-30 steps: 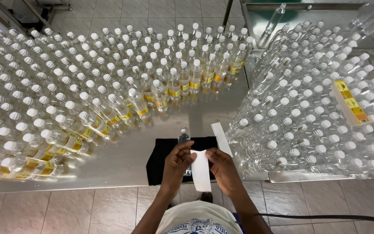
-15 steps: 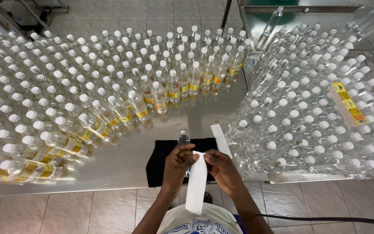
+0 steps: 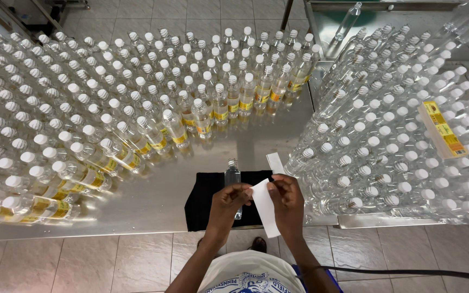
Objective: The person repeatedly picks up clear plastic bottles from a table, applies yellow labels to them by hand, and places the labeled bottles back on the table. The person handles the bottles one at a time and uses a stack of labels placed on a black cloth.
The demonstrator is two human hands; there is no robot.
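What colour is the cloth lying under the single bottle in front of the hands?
Black; the cloth shows plainly in the head view, under the bottle.

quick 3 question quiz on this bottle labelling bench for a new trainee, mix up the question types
1. True or false: the left hand and right hand both hold the white paper strip.
2. Multiple choice: the single clear bottle in front of the hands rests on
A. a black cloth
B. a wooden tray
C. the tiled floor
3. Fill in: the stack of yellow labels lies on top of the capped bottles on the person's ______ side.

Key: 1 true; 2 A, the black cloth on the metal table; 3 right.
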